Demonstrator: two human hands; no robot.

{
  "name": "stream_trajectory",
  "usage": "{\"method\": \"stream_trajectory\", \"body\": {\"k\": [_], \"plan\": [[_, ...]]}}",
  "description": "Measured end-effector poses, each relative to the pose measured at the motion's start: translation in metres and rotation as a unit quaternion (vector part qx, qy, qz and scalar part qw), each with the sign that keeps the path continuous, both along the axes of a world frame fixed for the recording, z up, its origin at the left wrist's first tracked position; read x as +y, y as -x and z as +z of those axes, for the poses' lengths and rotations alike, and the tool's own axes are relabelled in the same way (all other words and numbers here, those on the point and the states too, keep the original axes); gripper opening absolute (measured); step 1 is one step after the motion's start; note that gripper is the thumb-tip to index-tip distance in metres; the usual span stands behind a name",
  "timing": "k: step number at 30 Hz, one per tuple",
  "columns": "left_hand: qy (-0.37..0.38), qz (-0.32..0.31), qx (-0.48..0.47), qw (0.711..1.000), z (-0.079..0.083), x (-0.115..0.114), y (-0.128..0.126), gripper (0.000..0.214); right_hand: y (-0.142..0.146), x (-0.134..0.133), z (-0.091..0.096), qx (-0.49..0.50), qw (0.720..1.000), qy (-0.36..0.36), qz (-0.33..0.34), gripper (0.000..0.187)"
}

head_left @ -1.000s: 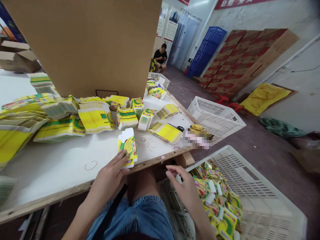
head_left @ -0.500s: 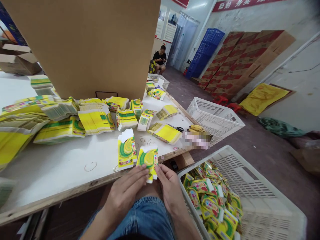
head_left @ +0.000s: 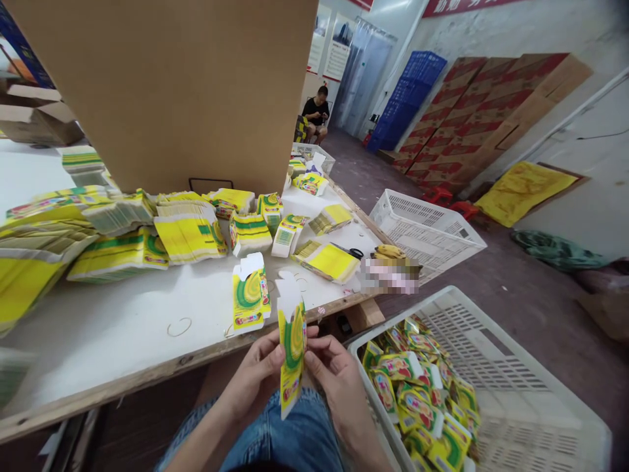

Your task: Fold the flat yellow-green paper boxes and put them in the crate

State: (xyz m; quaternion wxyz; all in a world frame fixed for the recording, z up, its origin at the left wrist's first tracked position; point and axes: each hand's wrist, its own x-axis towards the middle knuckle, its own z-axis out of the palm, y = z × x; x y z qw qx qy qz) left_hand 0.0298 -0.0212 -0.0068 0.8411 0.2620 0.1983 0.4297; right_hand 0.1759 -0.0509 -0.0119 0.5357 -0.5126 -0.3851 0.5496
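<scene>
Both of my hands hold one flat yellow-and-green carton blank (head_left: 291, 347) upright over my lap, its white flap pointing up. My left hand (head_left: 255, 380) pinches its left edge and my right hand (head_left: 334, 380) pinches its right edge. A small stack of the same blanks (head_left: 250, 298) lies on the white table (head_left: 122, 328) just beyond my hands. To my right, a white plastic crate (head_left: 515, 393) holds several folded yellow-and-green boxes (head_left: 422, 400).
Stacks of flat yellow blanks (head_left: 187, 233) cover the table's far side before a tall brown cardboard sheet (head_left: 167, 92). Scissors (head_left: 350, 252) and loose rubber bands (head_left: 177, 326) lie on the table. Another white crate (head_left: 422, 226) sits beyond. A person (head_left: 317, 111) sits far back.
My left hand took a blank from the stack on the table, my right hand came up from the crate to join it, and together they turned the blank upright over my lap.
</scene>
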Motion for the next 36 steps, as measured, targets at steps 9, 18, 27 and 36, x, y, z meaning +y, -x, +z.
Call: {"method": "stream_trajectory", "body": {"k": [9,18,27,36], "plan": [[0.037,-0.042,-0.017,0.998,0.010,0.000,-0.002,0.039,-0.033,0.010,0.029,-0.364,0.912,-0.185,0.028,0.053],[0.016,-0.063,0.022,0.998,0.008,-0.002,0.003,0.043,-0.023,0.016,0.038,-0.384,0.896,-0.208,0.074,0.035],[-0.003,-0.041,0.105,0.994,0.007,0.001,-0.001,0.040,-0.032,0.013,0.041,-0.409,0.883,-0.200,0.115,0.024],[-0.057,0.042,0.201,0.977,0.000,-0.004,-0.016,0.047,-0.012,0.000,0.004,-0.186,0.981,-0.053,0.030,0.029]]}}
